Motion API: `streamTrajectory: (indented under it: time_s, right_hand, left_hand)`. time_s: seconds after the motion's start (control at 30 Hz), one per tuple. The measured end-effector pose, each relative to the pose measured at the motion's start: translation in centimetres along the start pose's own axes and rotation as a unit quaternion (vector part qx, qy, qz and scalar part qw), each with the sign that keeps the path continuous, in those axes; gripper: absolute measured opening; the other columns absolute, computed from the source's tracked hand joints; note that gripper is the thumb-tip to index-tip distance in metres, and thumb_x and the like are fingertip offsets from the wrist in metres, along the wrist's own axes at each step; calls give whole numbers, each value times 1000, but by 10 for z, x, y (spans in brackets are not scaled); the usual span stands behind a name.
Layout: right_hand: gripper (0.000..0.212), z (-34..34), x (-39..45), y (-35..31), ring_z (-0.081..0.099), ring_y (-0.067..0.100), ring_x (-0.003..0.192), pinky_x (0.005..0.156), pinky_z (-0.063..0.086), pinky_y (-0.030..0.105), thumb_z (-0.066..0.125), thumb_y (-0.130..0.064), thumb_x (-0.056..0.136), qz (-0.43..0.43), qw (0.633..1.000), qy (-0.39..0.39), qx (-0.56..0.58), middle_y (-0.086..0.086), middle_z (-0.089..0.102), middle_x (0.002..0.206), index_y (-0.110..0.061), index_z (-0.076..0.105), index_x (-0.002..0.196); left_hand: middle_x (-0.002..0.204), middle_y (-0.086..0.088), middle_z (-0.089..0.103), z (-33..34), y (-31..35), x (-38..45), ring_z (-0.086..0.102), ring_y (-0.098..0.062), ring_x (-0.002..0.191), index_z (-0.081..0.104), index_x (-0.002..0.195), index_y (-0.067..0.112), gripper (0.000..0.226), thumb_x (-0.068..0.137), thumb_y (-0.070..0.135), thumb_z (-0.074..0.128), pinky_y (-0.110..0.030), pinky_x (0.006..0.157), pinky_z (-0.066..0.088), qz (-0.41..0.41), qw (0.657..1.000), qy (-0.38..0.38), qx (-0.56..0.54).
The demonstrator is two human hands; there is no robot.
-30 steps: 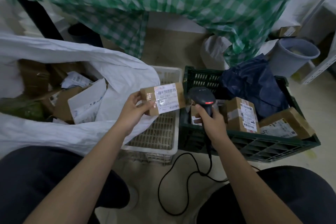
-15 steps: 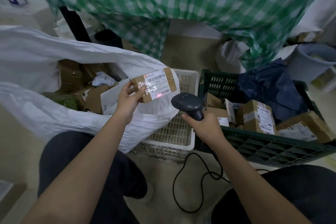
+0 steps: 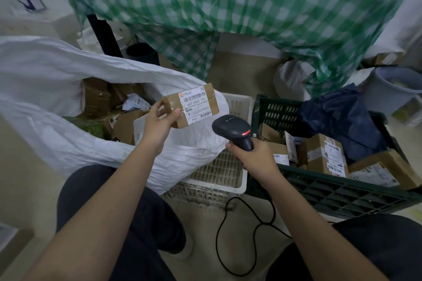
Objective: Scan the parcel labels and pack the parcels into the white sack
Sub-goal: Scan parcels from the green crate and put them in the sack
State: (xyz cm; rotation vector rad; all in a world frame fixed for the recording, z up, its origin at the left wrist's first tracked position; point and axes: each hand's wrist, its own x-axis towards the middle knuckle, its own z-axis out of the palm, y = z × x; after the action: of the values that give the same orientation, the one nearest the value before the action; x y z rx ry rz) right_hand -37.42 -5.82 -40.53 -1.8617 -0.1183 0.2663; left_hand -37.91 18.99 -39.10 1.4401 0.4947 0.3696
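**Labelled parcel held over the sack mouth, scanner beside it**

At the far left the white sack (image 3: 45, 89) lies open on its side, its mouth facing right; inside it sit several brown cartons (image 3: 96, 96), loose white label sheets and something green near the lower lip; the left hand (image 3: 159, 121) grasps a small parcel (image 3: 190, 104) by its left end, thumb on the front face and fingers curled behind; the parcel is a brown cardboard box wrapped in clear tape, tilted so its right end sits higher, with a white label carrying barcodes and the print "507-P802 170"; it hangs in the air above the sack's right edge, touching nothing but the hand; just right of it and lower, the right hand (image 3: 255, 157) is clenched round the grip of a black barcode scanner (image 3: 233, 129), whose head points up-left towards the parcel and shows a red light; its black cable (image 3: 239, 235) loops over the floor; under both hands stands a white slatted basket (image 3: 237, 180), partly draped by the sack; to the right a dark green crate (image 3: 342, 196) holds more labelled brown parcels (image 3: 324, 155) and a crumpled dark blue bag (image 3: 342, 118); a grey bin (image 3: 388, 91) stands at the far right; a green checked cloth (image 3: 228, 7) hangs behind everything.
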Motion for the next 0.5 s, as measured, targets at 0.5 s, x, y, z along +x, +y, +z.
streamTrajectory:
  time_s: [0.5]
  right_hand:
    - [20, 61, 54, -55, 47, 14, 49, 46, 38, 26, 75, -24, 83, 40, 996, -23, 80, 4, 58, 62, -10, 62, 77]
  left_hand:
    - [147, -16, 24, -98, 68, 43, 26, -36, 135, 28, 145, 15, 80, 82, 34, 74, -45, 113, 26, 98, 831, 118, 534]
